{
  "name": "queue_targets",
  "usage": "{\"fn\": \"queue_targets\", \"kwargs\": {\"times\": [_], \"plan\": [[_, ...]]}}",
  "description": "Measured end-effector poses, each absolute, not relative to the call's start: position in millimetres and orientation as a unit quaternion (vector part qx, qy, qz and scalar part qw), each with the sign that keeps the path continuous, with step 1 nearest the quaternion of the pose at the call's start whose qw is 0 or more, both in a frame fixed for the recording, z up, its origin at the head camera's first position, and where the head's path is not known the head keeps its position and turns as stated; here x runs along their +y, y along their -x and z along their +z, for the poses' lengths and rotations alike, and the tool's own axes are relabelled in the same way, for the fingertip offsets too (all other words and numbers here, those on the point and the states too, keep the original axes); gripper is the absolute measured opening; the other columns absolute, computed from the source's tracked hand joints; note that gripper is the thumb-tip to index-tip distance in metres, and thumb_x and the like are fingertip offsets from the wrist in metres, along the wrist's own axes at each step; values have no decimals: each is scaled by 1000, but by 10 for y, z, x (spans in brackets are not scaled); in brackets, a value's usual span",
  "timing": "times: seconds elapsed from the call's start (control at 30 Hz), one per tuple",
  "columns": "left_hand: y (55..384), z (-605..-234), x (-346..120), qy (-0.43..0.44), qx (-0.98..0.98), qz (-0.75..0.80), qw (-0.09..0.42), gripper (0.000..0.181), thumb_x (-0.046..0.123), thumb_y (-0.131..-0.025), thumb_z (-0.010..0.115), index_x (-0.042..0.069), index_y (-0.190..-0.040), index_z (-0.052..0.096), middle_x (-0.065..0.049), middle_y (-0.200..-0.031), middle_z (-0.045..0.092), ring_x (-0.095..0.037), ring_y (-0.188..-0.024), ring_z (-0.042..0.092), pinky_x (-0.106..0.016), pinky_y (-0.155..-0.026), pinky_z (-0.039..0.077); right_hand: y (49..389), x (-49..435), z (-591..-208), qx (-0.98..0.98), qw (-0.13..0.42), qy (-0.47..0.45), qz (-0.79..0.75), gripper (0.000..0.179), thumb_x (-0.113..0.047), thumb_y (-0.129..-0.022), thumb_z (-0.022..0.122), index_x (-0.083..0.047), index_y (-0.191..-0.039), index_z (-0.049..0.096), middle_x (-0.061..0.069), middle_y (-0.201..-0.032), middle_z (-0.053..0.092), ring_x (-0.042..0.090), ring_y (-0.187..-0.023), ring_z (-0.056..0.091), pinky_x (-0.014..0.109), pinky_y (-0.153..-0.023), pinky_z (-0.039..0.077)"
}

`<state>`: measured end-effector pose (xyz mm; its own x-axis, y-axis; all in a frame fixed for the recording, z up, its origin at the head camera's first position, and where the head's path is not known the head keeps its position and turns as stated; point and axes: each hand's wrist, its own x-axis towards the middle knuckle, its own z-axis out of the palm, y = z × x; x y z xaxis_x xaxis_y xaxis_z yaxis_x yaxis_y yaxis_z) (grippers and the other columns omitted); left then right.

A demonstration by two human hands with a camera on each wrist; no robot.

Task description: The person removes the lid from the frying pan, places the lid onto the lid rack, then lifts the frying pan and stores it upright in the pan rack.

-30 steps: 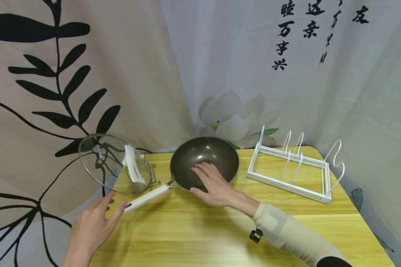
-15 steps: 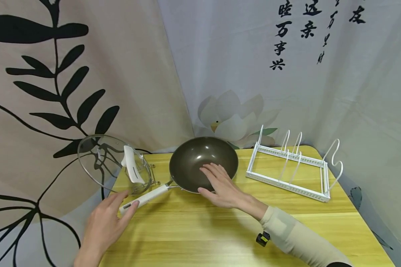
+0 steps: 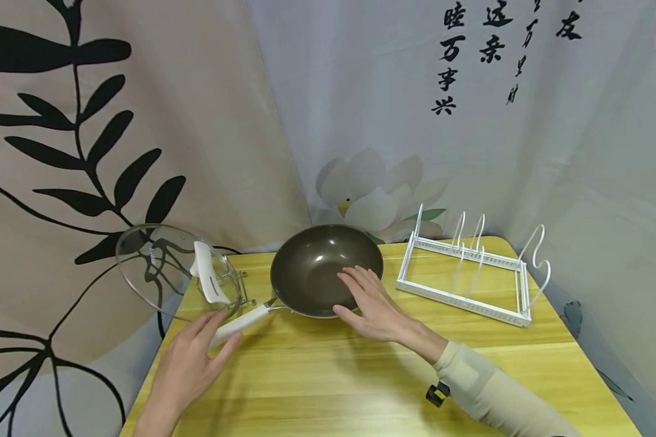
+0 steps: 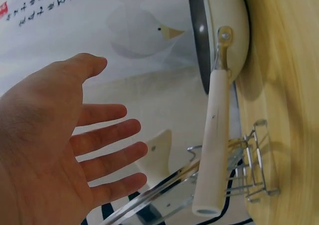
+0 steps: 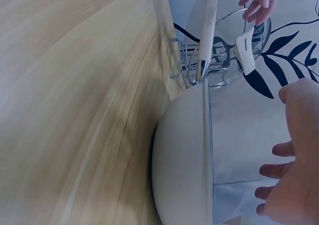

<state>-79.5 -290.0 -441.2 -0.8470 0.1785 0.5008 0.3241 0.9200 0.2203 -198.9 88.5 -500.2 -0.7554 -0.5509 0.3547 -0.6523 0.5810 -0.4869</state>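
Observation:
A frying pan (image 3: 311,273) with a dark inside and a pale outer wall (image 5: 182,160) sits upright on the wooden table. Its white handle (image 3: 246,323) points toward the near left. My left hand (image 3: 188,364) hovers by the handle's end, fingers extended and thumb apart; the left wrist view shows a gap between that hand (image 4: 55,140) and the handle (image 4: 213,140). Over the pan's right near side is my right hand (image 3: 374,306), its fingers spread and holding nothing. From the right wrist view, this hand (image 5: 299,160) appears above the rim.
A glass lid with a white grip (image 3: 210,273) leans in a small wire stand (image 3: 246,291) at the table's left edge. On the right lies a white rack (image 3: 459,298) with upright wire loops. Printed curtains hang behind the table (image 3: 306,388).
My left hand has moved rightward, closer to the pan handle. My right hand has shifted slightly right over the pan. The whole head view has drifted a little, and the pan stays put.

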Motion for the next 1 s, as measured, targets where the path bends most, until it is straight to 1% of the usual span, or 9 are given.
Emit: {"fn": "queue_targets", "kwargs": {"times": [0.07,0.23,0.4,0.5,0.8,1.0], "plan": [[806,-4439,-2890,137,-949,-152,241,48,26,-96,91,2,-136,77,-24,-129,80,-45,-101,81,-64,-80,68,1983,909,-5006,-888,83,-334,305,76,-47,-112,64,-4,-171,44,25,-177,43,52,-170,32,72,-142,21],[839,-4492,-2877,138,-952,-158,223,51,31,-98,89,4,-140,76,-24,-134,78,-47,-104,80,-65,-82,67,1977,970,-5038,-893,86,-319,306,74,-47,-112,64,-3,-170,45,26,-177,43,52,-170,31,74,-141,21],[881,-4527,-2880,128,-960,-152,196,54,36,-101,86,5,-143,74,-26,-139,76,-50,-111,79,-70,-88,65,1956,1038,-5065,-897,76,-305,310,77,-47,-111,66,-4,-171,44,24,-179,41,52,-171,30,72,-142,19],[906,-4551,-2888,127,-963,-144,187,55,39,-102,85,5,-144,73,-27,-141,75,-52,-112,78,-72,-89,64,1947,1067,-5085,-899,76,-299,311,78,-48,-111,66,-4,-171,43,25,-178,41,52,-171,30,72,-142,19],[982,-4637,-2925,129,-968,-130,170,54,37,-101,86,5,-143,74,-29,-140,75,-51,-109,79,-69,-85,66,1922,1104,-5123,-904,87,-279,312,78,-49,-111,66,-4,-171,45,25,-178,42,53,-171,30,71,-141,23],[1034,-4667,-2929,116,-975,-124,146,55,42,-103,84,4,-142,74,-27,-139,76,-50,-108,80,-66,-82,67,1903,1129,-5160,-913,88,-259,303,79,-50,-111,65,-3,-171,44,24,-180,39,51,-172,29,70,-142,23]]}}
